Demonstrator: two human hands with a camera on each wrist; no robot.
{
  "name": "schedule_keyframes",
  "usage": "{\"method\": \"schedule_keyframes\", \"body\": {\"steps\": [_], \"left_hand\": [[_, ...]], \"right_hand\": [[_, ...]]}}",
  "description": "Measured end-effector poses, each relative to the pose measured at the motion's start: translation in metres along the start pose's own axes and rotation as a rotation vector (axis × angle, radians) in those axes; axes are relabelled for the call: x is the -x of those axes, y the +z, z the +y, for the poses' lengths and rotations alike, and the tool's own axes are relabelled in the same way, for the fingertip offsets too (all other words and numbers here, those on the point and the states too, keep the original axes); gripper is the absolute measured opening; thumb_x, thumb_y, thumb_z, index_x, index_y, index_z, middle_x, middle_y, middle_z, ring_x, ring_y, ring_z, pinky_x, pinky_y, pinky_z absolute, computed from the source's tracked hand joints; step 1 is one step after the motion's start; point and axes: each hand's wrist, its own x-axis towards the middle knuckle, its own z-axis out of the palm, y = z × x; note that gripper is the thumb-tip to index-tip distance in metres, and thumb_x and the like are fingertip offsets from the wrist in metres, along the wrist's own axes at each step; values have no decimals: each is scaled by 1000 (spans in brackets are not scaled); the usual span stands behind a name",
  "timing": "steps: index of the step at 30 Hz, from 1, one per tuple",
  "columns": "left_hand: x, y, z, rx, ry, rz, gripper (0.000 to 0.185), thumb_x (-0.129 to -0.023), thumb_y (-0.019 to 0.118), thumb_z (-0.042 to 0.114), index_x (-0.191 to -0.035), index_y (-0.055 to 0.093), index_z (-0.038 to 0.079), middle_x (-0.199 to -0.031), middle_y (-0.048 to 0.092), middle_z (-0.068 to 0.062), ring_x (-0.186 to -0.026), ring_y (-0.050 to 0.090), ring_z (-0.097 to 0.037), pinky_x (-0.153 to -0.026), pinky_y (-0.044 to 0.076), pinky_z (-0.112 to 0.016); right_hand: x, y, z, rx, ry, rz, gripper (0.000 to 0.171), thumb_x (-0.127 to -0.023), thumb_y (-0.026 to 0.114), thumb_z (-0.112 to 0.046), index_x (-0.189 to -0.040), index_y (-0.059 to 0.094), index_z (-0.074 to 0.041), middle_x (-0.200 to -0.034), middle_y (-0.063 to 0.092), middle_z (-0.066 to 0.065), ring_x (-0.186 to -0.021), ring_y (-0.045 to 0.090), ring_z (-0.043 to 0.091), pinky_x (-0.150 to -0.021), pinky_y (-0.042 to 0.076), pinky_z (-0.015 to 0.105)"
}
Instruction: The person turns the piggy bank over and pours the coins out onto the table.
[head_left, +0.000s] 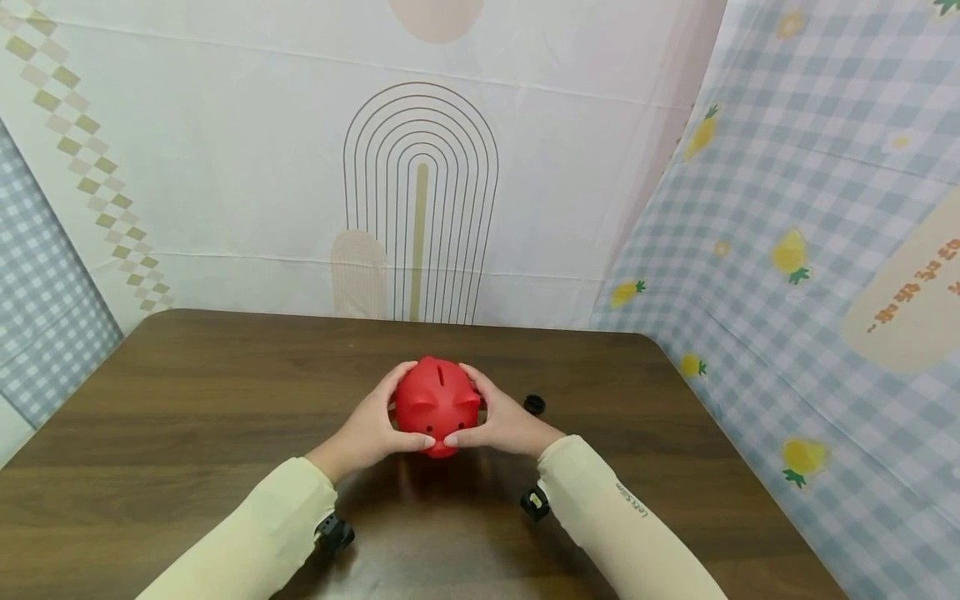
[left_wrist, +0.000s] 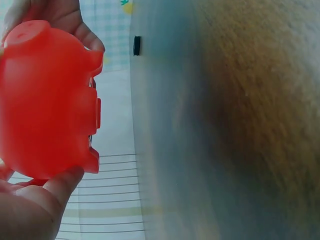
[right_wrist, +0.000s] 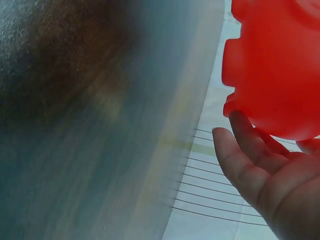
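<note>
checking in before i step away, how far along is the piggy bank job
Looks done: a small black cap lies loose on the table, right of the bank; whether it is the bank's plug cannot be told. In hand: the left hand and right hand grip the red piggy bank, slot up. Left: no coins show, so filling or emptying looks undone.

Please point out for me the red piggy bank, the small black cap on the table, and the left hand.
piggy bank [head_left: 437,402]: head view, on its red back below the coin slot.
black cap [head_left: 534,405]: head view, on its top.
left hand [head_left: 372,430]: head view, on the back of the hand.
</note>
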Motion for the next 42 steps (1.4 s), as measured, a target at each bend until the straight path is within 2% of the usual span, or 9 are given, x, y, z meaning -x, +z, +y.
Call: {"method": "schedule_keyframes", "body": {"steps": [8, 15, 18, 23, 28, 30, 35, 40, 42], "left_hand": [[-4, -2, 0, -45, 37, -11, 102, -66, 87, 19, -148, 27, 17, -139, 44, -10, -121, 47, -34, -85, 55, -44], [-6, -6, 5, -191, 231, 40, 105, -63, 88, 8, -149, 27, 17, -148, 35, -9, -127, 43, -34, -91, 51, -50], [-8, -6, 6, -248, 273, 54, 106, -63, 88, 6, -149, 28, 16, -152, 30, -10, -130, 39, -34, -92, 51, -51], [-9, -6, 5, -280, 269, 42, 105, -63, 88, 6, -149, 28, 14, -153, 29, -10, -130, 40, -34, -91, 52, -48], [-11, -9, 3, -187, 85, -63, 100, -66, 86, 15, -147, 29, 10, -139, 45, -12, -120, 47, -33, -86, 54, -44], [-10, -9, 3, -161, 33, -85, 100, -66, 86, 16, -147, 29, 9, -137, 47, -12, -119, 48, -33, -85, 55, -43], [-8, -8, 7, -187, 141, -33, 103, -66, 86, 10, -150, 26, 11, -146, 38, -12, -124, 44, -34, -89, 53, -46], [-8, -12, 11, -144, 118, -50, 102, -65, 86, 10, -148, 27, 14, -142, 42, -11, -122, 45, -34, -87, 54, -46], [-7, -13, 12, -186, 172, -31, 102, -65, 86, 9, -149, 27, 13, -145, 38, -11, -125, 43, -34, -88, 53, -47]], "right_hand": [[-1, 5, 6, 9, -69, 44, 99, -75, 81, -19, -151, 19, -25, -139, 43, -1, -124, 44, 25, -86, 55, 38], [-1, 11, 6, 136, -259, 168, 105, -73, 85, -18, -153, 17, -22, -143, 40, -2, -122, 44, 21, -91, 51, 38], [-3, 14, 8, 132, -298, 194, 106, -72, 85, -12, -152, 17, -23, -144, 39, -2, -124, 43, 20, -92, 51, 37], [0, 17, 1, 111, -255, 174, 106, -73, 82, -6, -153, 14, -19, -146, 36, 3, -127, 41, 22, -92, 51, 34], [-1, 15, 7, 72, -71, 101, 95, -77, 80, -23, -152, 20, -21, -140, 43, 2, -124, 44, 24, -90, 52, 38], [-4, 15, 16, 73, -37, 97, 95, -76, 80, -29, -151, 22, -26, -139, 44, -2, -123, 45, 23, -88, 53, 39], [-1, 15, 10, 124, -155, 164, 100, -75, 83, -23, -152, 19, -24, -141, 43, 0, -123, 45, 24, -89, 52, 39], [-3, 14, 4, 99, -143, 137, 97, -76, 81, -23, -151, 20, -26, -139, 44, -3, -122, 45, 21, -88, 53, 38], [-2, 15, 2, 140, -214, 159, 101, -75, 83, -20, -152, 18, -24, -141, 42, -2, -123, 44, 22, -88, 53, 39]]}}
